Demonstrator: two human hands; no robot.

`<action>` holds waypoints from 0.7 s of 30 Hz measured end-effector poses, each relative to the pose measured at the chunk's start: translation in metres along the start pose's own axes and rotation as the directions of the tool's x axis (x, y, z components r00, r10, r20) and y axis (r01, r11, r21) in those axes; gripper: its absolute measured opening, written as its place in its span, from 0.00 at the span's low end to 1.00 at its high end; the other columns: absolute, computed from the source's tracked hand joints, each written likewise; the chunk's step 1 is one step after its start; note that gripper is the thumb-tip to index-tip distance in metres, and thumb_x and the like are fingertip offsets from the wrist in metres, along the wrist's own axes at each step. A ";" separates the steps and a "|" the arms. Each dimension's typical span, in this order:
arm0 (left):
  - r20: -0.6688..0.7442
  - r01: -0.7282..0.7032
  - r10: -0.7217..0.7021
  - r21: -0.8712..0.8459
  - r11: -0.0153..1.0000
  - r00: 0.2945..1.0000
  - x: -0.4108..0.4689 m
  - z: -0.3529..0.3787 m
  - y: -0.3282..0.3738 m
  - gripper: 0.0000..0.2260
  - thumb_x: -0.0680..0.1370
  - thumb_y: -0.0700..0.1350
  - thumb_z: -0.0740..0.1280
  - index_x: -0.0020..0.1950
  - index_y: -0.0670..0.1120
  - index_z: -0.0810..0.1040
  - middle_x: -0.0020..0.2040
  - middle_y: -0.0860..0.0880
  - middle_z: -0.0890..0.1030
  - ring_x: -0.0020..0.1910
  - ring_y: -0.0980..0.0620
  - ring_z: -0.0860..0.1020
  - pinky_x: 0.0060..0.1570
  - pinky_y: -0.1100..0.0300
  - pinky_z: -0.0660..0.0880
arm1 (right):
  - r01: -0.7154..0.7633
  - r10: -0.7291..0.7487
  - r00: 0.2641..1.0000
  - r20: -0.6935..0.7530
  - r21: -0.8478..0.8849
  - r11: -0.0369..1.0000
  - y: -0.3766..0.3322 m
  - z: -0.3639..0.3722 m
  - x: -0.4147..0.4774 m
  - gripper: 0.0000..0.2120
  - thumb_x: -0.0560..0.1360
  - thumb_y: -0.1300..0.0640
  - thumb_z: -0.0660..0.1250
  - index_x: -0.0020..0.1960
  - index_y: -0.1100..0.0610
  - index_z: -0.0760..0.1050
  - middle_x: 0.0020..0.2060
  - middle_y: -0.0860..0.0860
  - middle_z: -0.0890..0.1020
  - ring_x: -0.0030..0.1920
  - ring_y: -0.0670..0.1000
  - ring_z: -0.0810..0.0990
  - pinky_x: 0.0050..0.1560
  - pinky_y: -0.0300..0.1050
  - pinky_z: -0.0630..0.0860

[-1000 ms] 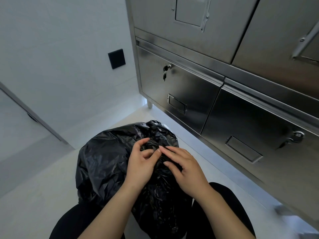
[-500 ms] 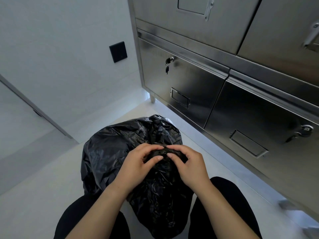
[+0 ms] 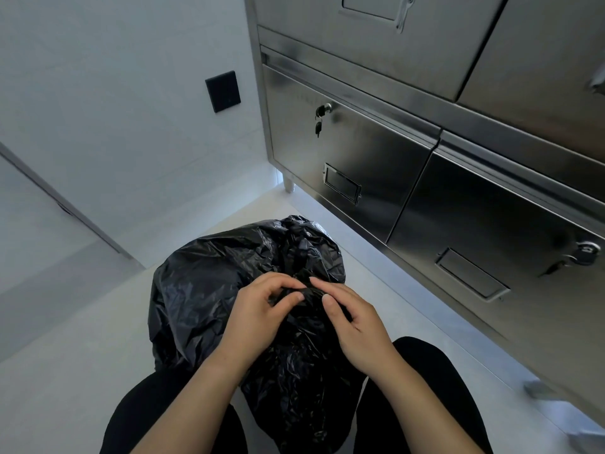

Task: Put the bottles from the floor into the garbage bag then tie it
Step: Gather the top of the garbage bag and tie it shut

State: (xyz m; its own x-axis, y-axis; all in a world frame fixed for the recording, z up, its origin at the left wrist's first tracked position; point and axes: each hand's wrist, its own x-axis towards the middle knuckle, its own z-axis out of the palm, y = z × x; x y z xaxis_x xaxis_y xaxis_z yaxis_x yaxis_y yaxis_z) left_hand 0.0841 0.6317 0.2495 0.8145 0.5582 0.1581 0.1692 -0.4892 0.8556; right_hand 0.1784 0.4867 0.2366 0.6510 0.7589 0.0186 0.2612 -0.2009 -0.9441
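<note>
Head view is showing the black garbage bag (image 3: 203, 290) sitting on the pale floor (image 3: 65, 371) between the person's knees, bulging and crinkled, its mouth gathered into a bunch on top. The left hand (image 3: 258, 319) is curling its thumb and fingers round that bunch and pinching it. The right hand (image 3: 357, 326) is meeting it from the other side, with its thumb and forefinger closing on the same twisted plastic and its other fingers lying straighter. The fingertips of the two hands are nearly touching.

The opaque plastic is hiding whatever is inside, and the hands are covering the gathered neck, so whether a knot is formed cannot be told. The bag's lower part is running out of sight between the black trouser legs (image 3: 157, 414), which the bottom edge is cutting off.

Just beyond the bag, a stainless steel cabinet (image 3: 376, 178) is filling the right side, with a key (image 3: 319, 126) hanging from one lock; its upper doors are being cropped. A black wall plate (image 3: 223, 91) is showing on the white wall to its left.

Compared with half a second ago, the bag is staying in place and both hands are keeping to the same spot, the right fingers now lying less curled.
</note>
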 end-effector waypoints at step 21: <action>0.011 0.214 -0.229 -0.401 0.891 0.973 -0.014 0.003 -0.010 0.09 0.73 0.35 0.70 0.45 0.50 0.82 0.42 0.56 0.85 0.42 0.60 0.82 0.42 0.72 0.74 | -0.143 0.135 0.985 0.109 0.065 0.988 -0.005 0.015 0.015 0.04 0.75 0.55 0.67 0.45 0.46 0.79 0.35 0.35 0.81 0.36 0.36 0.77 0.39 0.29 0.69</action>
State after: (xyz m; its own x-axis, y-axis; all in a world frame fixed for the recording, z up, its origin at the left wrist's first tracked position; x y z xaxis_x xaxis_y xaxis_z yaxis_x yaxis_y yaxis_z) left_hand 0.0722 0.6265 0.2376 0.7602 0.6480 -0.0472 0.1025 -0.0479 0.9936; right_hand 0.1759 0.5082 0.2367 0.5985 0.7878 -0.1452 0.1184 -0.2662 -0.9566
